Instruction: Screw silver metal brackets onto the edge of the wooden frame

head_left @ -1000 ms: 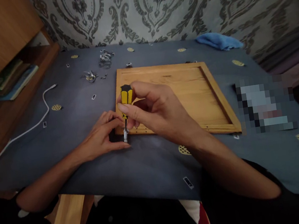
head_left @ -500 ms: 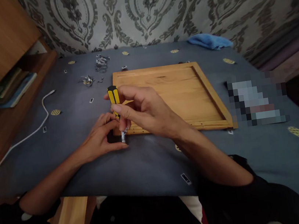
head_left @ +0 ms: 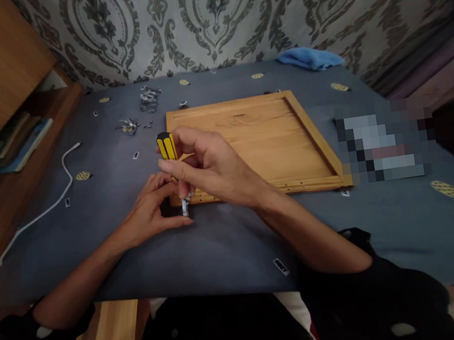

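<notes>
Pinches a metal fitting [head_left: 185,208] in the left hand [head_left: 145,212], beside the wooden panel [head_left: 265,142]; grips a yellow-black screwdriver [head_left: 167,147] in the right hand [head_left: 212,169], just above; has loose metal parts [head_left: 128,127] beyond the left, a blue cloth [head_left: 310,59] farther beyond the right

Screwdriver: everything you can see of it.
The screwdriver has a yellow handle with black stripes and a black butt end, plastic by its look. It stands nearly upright, butt up, gripped in the right hand over the near left corner of the wooden panel. The hand hides its lower part, so shaft, tip and any contact below can't be made out.
</notes>
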Available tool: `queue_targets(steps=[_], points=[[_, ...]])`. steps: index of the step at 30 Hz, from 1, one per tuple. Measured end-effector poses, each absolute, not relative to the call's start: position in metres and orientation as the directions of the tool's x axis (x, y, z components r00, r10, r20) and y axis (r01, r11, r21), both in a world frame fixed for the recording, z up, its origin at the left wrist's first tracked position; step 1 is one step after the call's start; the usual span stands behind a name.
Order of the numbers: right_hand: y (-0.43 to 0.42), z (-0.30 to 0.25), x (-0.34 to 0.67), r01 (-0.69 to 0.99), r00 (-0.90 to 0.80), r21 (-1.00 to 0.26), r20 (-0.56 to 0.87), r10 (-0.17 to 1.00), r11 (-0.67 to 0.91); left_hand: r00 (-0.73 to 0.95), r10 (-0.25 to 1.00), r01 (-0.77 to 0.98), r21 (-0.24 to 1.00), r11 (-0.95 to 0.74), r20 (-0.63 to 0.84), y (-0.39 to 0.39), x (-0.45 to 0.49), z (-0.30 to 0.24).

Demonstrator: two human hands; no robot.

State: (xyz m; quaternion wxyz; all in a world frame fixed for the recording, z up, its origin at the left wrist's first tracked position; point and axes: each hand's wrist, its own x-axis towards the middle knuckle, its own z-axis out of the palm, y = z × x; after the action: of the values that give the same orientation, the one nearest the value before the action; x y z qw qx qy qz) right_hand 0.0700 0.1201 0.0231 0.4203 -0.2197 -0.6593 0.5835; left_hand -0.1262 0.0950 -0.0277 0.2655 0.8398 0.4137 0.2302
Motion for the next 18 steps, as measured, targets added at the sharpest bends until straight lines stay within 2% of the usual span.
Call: queue_targets(steps=[4,11,18], points=[[0.1200,0.0200,0.0754,-0.204,-0.568,-0.949,0.316,0.760,0.242,0.541,0.826,0.583,0.637,-0.503,0.158,0.0957,-0.1272,-0.0282],[0.1160,0.0163,0.0758,-0.213,-0.486,-0.939,0.340,0.805,0.268,0.566,0.807,0.571,0.625,-0.533,0.171,0.0958,-0.1268,-0.0282],[0.1104,0.0192,0.0721,-0.154,-0.220,-0.901,0.432,0.875,0.406,0.554,0.815,0.581,0.621,-0.526,0.172,0.0961,-0.1270,-0.0297]])
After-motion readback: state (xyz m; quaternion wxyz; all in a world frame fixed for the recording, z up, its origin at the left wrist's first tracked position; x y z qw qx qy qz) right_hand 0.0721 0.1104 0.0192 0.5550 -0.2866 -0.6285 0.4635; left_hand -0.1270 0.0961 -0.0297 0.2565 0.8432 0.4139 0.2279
